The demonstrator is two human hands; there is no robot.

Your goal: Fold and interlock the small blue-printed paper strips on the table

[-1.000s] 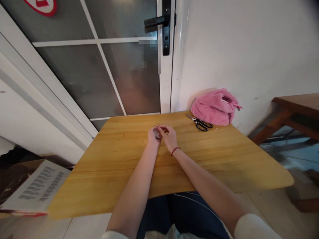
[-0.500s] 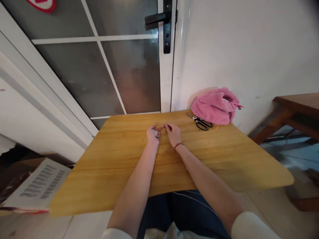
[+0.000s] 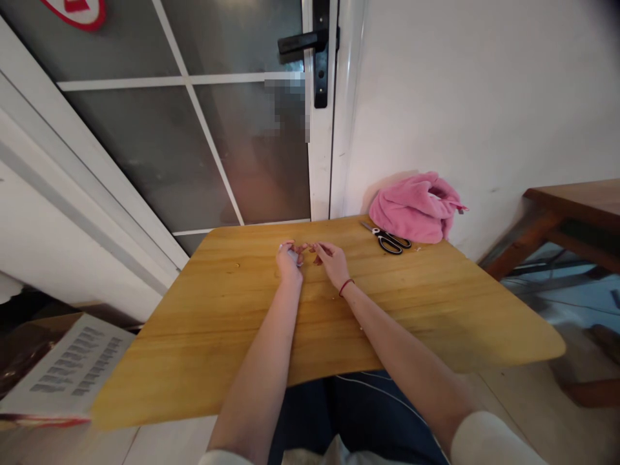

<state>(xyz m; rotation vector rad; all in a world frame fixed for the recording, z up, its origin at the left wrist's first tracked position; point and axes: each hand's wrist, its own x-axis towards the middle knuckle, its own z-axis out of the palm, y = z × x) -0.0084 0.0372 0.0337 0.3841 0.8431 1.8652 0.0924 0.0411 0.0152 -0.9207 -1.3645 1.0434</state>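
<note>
Over the wooden table (image 3: 232, 323), my left hand (image 3: 289, 265) is palm up with its fingers curled. A small whitish, crumpled-looking piece (image 3: 293, 256) lies in that palm; its kind is too small to tell. Just to the right, my right hand (image 3: 334, 260), with a red cord bracelet (image 3: 346, 285) at the wrist, has thumb and forefinger pinched together close to the left fingertips. Whatever the pinch holds is too tiny to make out. Black-handled scissors (image 3: 391, 241) lie to the right of my right hand, apart from it.
Against the wall at the table's back right sits a bunched pink plush cloth (image 3: 411, 206). A glazed door (image 3: 252, 155) with a black handle (image 3: 303, 42) stands behind the table. A printed box (image 3: 72, 361) is on the floor at left, a wooden table (image 3: 576, 200) at right.
My left hand has shifted slightly left and turned a little, and the right hand has moved slightly left too. The hands remain close together. The camera view has shifted slightly.
</note>
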